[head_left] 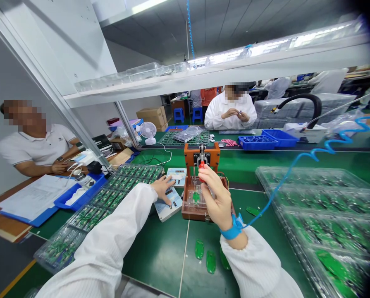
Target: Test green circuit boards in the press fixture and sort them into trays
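Note:
My left hand (163, 188) rests with fingers spread on a white and light-blue electronic box (169, 207). A second such box (177, 176) with a small display lies just behind it. My right hand (217, 194), with a blue wrist strap (232, 229) on its wrist, has its fingers at the red lever handle (201, 169) of a toggle clamp. That clamp is mounted on an orange-and-brown test fixture (189, 213). Beneath the clamp, a small green circuit board (196, 198) sits in the fixture's clear plate. My fingers partly cover the handle.
Loose green boards (211, 261) lie on the green mat near me. A tray of boards (110, 190) stands left, clear stacked trays (296, 211) right. The coiled blue cord (284, 178) runs from my wrist. A co-worker (231, 109) sits opposite; another person (39, 145) sits left.

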`<act>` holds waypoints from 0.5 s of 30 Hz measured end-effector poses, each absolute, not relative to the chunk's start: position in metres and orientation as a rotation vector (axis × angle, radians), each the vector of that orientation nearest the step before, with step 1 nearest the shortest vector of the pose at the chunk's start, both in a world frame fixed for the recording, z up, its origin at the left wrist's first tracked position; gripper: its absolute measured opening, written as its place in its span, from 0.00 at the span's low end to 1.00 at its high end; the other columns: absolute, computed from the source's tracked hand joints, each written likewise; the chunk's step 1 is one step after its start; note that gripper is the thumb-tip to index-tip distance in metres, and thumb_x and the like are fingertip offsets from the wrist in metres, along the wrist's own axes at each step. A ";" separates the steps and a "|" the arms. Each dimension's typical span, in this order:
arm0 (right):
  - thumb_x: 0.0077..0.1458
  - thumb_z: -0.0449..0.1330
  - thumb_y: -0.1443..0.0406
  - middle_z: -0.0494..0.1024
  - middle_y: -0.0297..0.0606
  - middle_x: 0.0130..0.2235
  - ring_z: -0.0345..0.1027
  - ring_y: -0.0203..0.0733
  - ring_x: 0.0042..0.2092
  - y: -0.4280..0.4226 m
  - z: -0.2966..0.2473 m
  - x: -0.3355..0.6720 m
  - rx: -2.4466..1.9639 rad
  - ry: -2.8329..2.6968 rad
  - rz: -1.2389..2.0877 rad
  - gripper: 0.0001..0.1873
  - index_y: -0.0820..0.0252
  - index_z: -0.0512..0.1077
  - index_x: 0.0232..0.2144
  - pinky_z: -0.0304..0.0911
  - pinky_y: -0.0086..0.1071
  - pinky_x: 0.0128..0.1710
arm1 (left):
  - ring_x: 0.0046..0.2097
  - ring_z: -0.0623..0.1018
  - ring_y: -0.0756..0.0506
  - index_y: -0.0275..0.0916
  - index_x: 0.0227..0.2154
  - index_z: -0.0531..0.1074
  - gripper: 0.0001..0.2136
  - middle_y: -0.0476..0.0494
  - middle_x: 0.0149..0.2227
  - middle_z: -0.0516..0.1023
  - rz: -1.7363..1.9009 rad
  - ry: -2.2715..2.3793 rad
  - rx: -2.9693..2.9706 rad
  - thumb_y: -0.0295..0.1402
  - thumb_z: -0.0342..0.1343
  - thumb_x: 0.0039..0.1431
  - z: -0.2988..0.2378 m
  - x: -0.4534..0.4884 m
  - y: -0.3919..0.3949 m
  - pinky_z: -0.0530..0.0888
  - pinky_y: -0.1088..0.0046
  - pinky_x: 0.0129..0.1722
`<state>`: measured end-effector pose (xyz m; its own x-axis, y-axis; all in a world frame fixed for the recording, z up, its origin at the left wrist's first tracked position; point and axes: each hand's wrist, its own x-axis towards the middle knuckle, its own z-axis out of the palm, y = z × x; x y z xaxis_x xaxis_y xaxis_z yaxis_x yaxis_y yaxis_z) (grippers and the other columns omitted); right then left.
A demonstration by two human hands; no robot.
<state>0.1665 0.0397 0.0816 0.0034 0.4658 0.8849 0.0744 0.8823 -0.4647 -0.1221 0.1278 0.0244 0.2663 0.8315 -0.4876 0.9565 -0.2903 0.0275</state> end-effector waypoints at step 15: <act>0.65 0.54 0.74 0.78 0.39 0.57 0.67 0.51 0.64 0.038 0.084 0.166 -0.465 -1.547 0.295 0.24 0.47 0.73 0.58 0.70 0.51 0.62 | 0.72 0.45 0.20 0.39 0.71 0.54 0.62 0.27 0.74 0.42 -0.562 1.749 2.243 0.55 0.74 0.30 0.059 -0.095 0.109 0.53 0.40 0.68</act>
<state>0.1660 0.0383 0.0840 0.0150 0.4651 0.8851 0.1063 0.8795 -0.4640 -0.0953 0.1090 0.0591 0.2090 0.8732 -0.4402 0.9662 -0.2538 -0.0449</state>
